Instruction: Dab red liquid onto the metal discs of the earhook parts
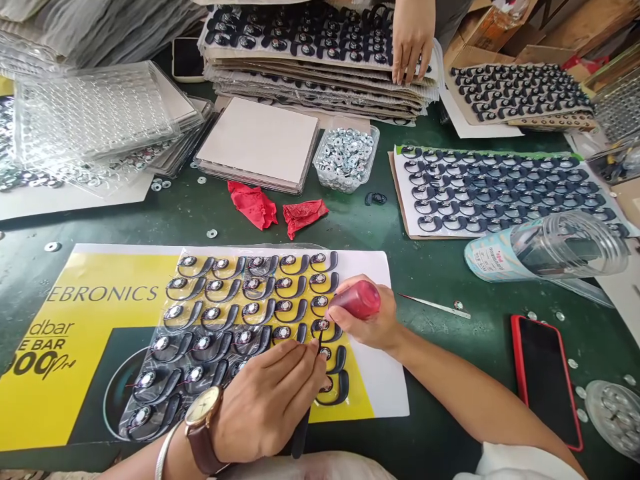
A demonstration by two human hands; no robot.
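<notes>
My right hand [373,320] is closed around a small red bottle [356,299], its tip pointing down-left at a black ear-hook part [321,326]. My left hand [273,400], with a wristwatch on its wrist, lies on the clear plastic sheet [220,333], fingers together and pressing beside the same part. Several rows of black ear-hook parts with round metal discs lie on that sheet, which rests on a yellow printed poster [75,333].
Another person's hand [411,40] rests on a stack of loaded cardboard sheets [320,67] at the back. A tub of metal washers [347,157], red cloth scraps [275,208], a sheet of parts [500,190], a lying clear jar [550,250], tweezers [434,305] and a red phone [547,380] surround me.
</notes>
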